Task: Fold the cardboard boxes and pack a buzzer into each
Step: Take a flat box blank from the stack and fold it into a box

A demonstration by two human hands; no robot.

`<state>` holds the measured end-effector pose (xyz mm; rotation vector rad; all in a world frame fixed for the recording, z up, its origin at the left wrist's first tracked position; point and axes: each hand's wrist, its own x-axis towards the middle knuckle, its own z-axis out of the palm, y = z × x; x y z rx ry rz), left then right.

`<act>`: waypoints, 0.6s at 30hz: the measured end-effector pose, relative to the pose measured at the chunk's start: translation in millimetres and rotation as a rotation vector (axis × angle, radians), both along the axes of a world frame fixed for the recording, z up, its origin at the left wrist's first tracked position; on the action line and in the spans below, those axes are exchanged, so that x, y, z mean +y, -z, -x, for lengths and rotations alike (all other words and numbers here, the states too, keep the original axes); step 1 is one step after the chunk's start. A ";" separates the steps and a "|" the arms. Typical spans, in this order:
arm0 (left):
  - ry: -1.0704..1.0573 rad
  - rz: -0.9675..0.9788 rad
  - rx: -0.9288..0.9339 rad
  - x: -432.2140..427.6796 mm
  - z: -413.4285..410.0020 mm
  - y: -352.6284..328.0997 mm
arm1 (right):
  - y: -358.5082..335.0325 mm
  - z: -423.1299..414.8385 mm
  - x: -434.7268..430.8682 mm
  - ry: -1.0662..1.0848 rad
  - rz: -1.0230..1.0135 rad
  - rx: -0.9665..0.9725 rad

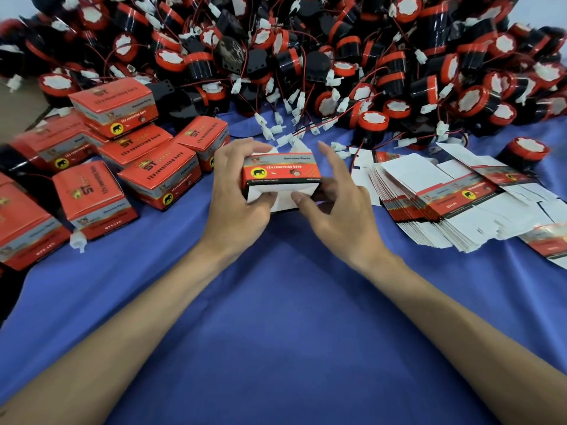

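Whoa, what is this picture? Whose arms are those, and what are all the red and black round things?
This picture comes from a camera worn on a person's head, so you look down at their own two arms. No machine here, just hands. The left hand grips a small red box, and the right hand pushes on its white flap with the thumb. Behind lies a big heap of red and black buzzers with wires. On the left sit folded boxes; on the right, a stack of flat boxes not yet folded. All rest on a blue cloth.
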<state>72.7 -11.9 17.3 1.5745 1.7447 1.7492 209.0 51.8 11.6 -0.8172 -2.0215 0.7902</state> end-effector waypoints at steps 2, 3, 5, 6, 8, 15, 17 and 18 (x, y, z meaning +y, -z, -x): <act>0.021 -0.017 -0.009 -0.7 -2.8 1.3 | 1.6 3.5 0.8 -0.014 0.165 0.056; 0.030 -0.025 -0.008 -1.5 -5.3 2.3 | 3.8 4.8 1.0 -0.024 0.200 0.076; 0.039 -0.048 0.009 -2.0 -9.4 3.9 | 5.7 5.5 -0.6 -0.009 0.173 0.091; 0.040 -0.053 0.013 -1.8 -10.5 4.2 | 5.6 5.8 -1.7 0.011 0.132 0.070; 0.039 -0.032 -0.018 -1.8 -10.1 3.4 | 5.5 5.2 -2.3 0.036 0.050 -0.025; 0.086 0.127 -0.309 -2.6 -4.3 -3.1 | 0.2 -2.0 -1.7 0.100 -0.254 -0.208; 0.126 0.159 -0.397 -3.4 -1.8 -5.4 | -1.4 -1.6 -1.5 0.115 -0.291 -0.232; 0.156 0.164 -0.424 -3.9 -0.9 -5.7 | -1.8 -1.9 -1.0 0.108 -0.284 -0.219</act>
